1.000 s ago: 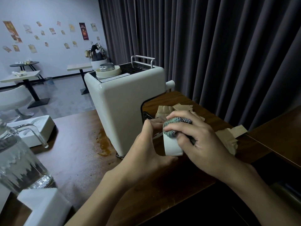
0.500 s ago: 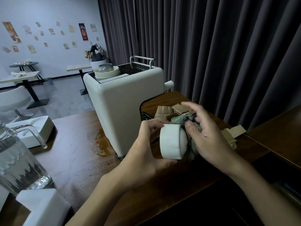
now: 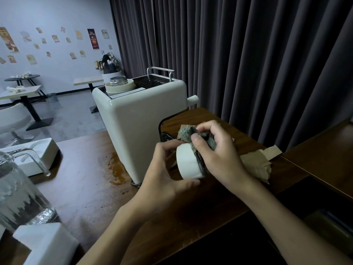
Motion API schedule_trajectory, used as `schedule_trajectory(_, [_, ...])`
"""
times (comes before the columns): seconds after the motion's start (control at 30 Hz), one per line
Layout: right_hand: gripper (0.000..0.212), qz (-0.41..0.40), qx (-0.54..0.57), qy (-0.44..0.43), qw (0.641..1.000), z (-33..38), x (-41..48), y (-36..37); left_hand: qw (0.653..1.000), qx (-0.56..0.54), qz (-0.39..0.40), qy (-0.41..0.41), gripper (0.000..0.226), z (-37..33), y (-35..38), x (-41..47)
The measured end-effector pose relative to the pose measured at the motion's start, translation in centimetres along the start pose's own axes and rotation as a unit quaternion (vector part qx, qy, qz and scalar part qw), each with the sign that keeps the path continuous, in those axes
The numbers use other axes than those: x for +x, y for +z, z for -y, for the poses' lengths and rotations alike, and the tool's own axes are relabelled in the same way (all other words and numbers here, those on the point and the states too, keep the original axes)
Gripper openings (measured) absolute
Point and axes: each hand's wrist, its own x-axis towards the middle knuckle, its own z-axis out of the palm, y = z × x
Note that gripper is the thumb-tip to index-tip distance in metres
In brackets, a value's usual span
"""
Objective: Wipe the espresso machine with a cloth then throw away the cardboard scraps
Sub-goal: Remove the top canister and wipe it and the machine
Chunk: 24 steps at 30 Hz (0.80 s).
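Observation:
The cream espresso machine [image 3: 137,119] stands on the brown wooden table [image 3: 82,180], its side toward me. In front of it my left hand [image 3: 162,175] grips a white cylindrical part [image 3: 188,162] of the machine, fingers on top and thumb beneath. My right hand [image 3: 217,152] holds a grey-green knitted cloth [image 3: 191,131] bunched against the part's right end. Brown cardboard scraps [image 3: 256,165] lie on the table just behind and right of my right hand, partly hidden by it.
A brown coffee stain [image 3: 116,169] marks the table by the machine's base. A glass pitcher [image 3: 21,190] and white boxes [image 3: 47,243] sit at the near left, a white tray [image 3: 38,155] behind them. Dark curtains hang behind; a second wooden surface [image 3: 324,155] is at right.
The white part has been turned from upright to lying on its side. My right hand with the cloth slid from its top to its right end.

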Motion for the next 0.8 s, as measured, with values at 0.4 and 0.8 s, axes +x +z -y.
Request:
schedule_trajectory(0.4, [0.017,0.068,0.050,-0.021,0.996,-0.7,0.1,-1.5,0.996,-0.080,-0.009,-0.034,0.081,-1.5,0.0,-0.7])
schedule_trajectory(0.8, [0.019,-0.089,-0.087,-0.018,0.992,-0.3,-0.2,-2.5,0.975,-0.217,-0.030,-0.045,0.087,-2.3,-0.4,-0.3])
